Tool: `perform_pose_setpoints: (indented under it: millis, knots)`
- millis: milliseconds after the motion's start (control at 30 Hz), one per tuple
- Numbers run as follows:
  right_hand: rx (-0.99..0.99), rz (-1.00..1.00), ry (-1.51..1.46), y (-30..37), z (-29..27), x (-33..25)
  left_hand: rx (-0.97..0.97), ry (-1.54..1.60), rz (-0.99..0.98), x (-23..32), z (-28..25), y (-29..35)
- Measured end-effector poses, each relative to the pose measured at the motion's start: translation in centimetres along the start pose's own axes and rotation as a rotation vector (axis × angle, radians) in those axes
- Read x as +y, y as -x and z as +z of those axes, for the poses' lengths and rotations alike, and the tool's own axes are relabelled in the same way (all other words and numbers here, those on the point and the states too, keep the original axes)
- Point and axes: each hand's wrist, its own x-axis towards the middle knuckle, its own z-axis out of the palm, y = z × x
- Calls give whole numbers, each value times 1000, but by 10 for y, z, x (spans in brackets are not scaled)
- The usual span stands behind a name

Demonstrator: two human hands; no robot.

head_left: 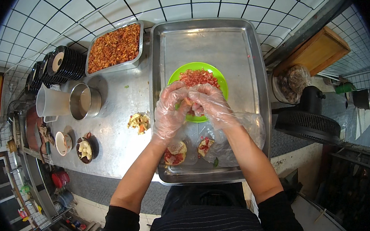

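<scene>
Both my hands wear clear plastic gloves and meet over a bright green plate [224,84] heaped with red pomegranate seeds [200,77]. Between their fingertips is a small pomegranate piece [189,101], mostly covered by the gloves. My left hand [171,108] is closed on its left side, and my right hand [212,103] grips it from the right. The plate stands in a large steel tray [208,43]. Nearer to me in the tray lie a cut pomegranate half [175,154] and a smaller pomegranate wedge [205,146], beside a crumpled clear plastic bag [230,153].
Pale peel scraps [139,123] lie on the steel table left of the tray. Farther left stand a steel pot [85,102], a plastic jug [52,102], a bowl of garlic [85,150], stacked black plates [67,63] and a pan of reddish crumbs [115,47]. A black fan [309,121] stands right.
</scene>
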Motion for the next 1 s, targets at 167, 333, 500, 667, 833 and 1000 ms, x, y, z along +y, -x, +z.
perform_pose_setpoints:
  millis: [167, 333, 500, 667, 833, 1000]
  knots:
    - [62, -39, 44, 0, 4, -3, 75, 497, -205, -4, 3, 6]
    - [-9, -145, 127, -5, -6, 5, 78, 883, -727, 25, -6, -10]
    - [-70, -89, 118, -11, -16, 14, 47, 960, -815, 16, -8, -6]
    - [-109, -64, -111, -6, -13, 9, 74, 1106, -855, 4, -9, -2]
    - [-72, -91, 235, -1, -2, -1, 104, 1126, -873, 1, -7, -1]
    - [-145, -55, 228, -5, -9, 2, 54, 1060, -855, 2, -8, -3]
